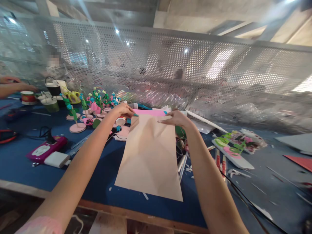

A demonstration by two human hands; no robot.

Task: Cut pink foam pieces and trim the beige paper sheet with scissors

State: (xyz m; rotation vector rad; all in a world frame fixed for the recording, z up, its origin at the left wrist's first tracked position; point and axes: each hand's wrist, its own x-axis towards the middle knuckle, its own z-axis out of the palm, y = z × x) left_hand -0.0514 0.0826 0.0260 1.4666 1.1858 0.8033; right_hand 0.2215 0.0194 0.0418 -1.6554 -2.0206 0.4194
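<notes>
A large beige sheet of paper (149,156) lies slanted over the blue table (97,182), its near edge toward me. My left hand (123,110) pinches the sheet's far left corner. My right hand (176,118) grips the far right corner, fingers curled over the edge. A pink sheet (149,112) shows just behind the beige one, between my hands.
Small paper flower crafts on pink round bases (78,127) stand at the far left. A pink device (46,149) and a white charger (57,159) lie near the left. A white board with green and pink cutouts (231,151) is right. Another person's hands (14,85) work far left. A perforated metal screen (195,65) backs the table.
</notes>
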